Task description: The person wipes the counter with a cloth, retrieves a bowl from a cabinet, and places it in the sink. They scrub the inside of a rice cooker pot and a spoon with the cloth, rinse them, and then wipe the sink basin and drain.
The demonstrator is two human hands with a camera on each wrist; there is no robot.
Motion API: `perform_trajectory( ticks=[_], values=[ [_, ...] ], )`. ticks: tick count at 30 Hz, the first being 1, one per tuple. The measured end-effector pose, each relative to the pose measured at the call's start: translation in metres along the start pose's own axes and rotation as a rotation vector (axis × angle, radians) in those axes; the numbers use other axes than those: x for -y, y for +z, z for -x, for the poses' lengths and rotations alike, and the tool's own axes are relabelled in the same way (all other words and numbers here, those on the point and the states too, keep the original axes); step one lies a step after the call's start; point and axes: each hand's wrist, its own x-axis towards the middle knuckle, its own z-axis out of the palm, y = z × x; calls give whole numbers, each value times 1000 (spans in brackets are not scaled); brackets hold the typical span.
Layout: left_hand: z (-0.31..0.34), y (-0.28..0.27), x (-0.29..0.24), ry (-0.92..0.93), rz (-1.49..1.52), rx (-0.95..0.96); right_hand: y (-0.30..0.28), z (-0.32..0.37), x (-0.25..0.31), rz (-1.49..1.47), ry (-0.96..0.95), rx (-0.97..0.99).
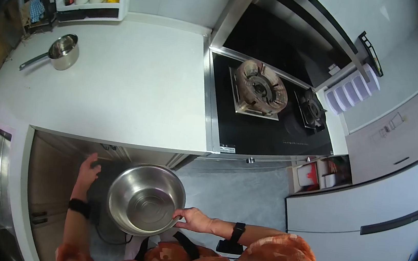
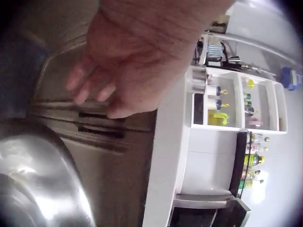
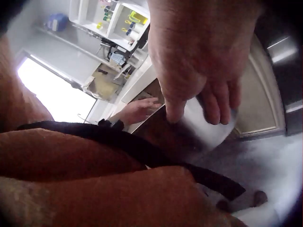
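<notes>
My right hand (image 1: pixel 194 219) pinches the near right rim of a wide stainless steel basin (image 1: pixel 124 192), which is held in front of the body below counter height. In the right wrist view, the thumb and fingers of the right hand (image 3: pixel 201 71) lie on either side of the basin's (image 3: pixel 199 125) rim. To the left of the basin, apart from it, is my left hand (image 1: pixel 89 171), its fingers loosely bent and holding nothing. The left wrist view has the left hand (image 2: pixel 137 75) near dark cabinet handles (image 2: pixel 99 131), with the shiny basin (image 2: pixel 42 175) at lower left.
On the white counter (image 1: pixel 137 81) stands a small saucepan (image 1: pixel 64 52). A gas stove (image 1: pixel 270 137) with a large burner ring (image 1: pixel 261 87) is at the right. A white shelf (image 1: pixel 88 11) with jars stands at the back left. Below the counter are cabinet doors (image 1: pixel 59 175).
</notes>
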Motion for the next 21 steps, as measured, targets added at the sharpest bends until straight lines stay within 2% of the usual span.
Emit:
perform_trajectory(
  ticks=[3,5,6,8,11,12,13,14,15,16,18,19,21],
  values=[
    [48,-39,10,14,2,-26,-11,-16,20,3,-65,49],
    [86,-70,23,73,-218,-66,-19,-32,35,15,-131,94],
    [114,-85,12,55,-213,-111,-24,-40,46,23,-165,106],
    [180,-103,-8,21,-391,-232,-29,-61,67,51,-291,88],
    [260,-142,5,-87,-220,-381,-43,-94,119,25,-490,57],
    [289,-147,0,-98,-284,-408,-51,-99,143,73,-434,94],
    [314,-155,13,-141,-190,-469,-57,-107,166,132,-376,125],
    [340,-160,17,-166,-123,-526,-56,-123,174,110,-554,74],
    [362,-170,28,-202,-25,-570,-55,-128,205,50,-504,109],
    [388,-177,40,-239,15,-642,-48,-142,225,76,-549,183],
    [427,-192,63,-317,156,-704,-31,-161,260,-66,-534,158],
    [433,-181,52,-355,180,-710,-47,-170,266,-66,-527,207],
    [445,-184,61,-353,190,-751,-39,-194,304,-120,-486,235]
  ],
)
